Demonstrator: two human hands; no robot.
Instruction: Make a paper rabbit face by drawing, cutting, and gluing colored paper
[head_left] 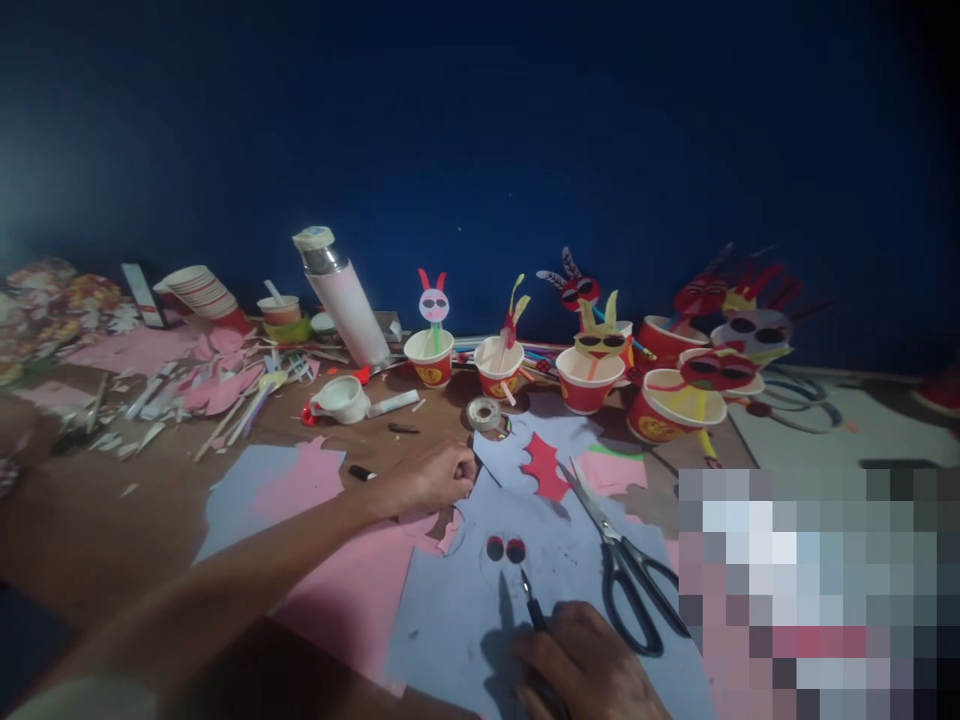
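Observation:
My right hand (589, 660) is closed around a black pen (534, 608) with a silvery tip. The tip points at two small black ovals edged in red (505, 549), lying on a large pale blue-grey paper sheet (450, 630). At the sheet's upper left edge rests my left hand (442, 475), fingers curled in; whatever they pinch, if anything, is hidden. Black-handled scissors (619, 545) lie partly open to the right of the ovals. Above them sits a jagged red paper piece (546, 467). Pink paper (352, 580) spreads beneath my left forearm.
Red paper cups (589, 385) with paper faces on sticks stand along the back. A white thermos (345, 310), a white mug (341, 400) and a tape roll (484, 413) are further left. Pink scraps (217, 380) and stacked cups (199, 295) crowd the left. Pixelation covers the lower right.

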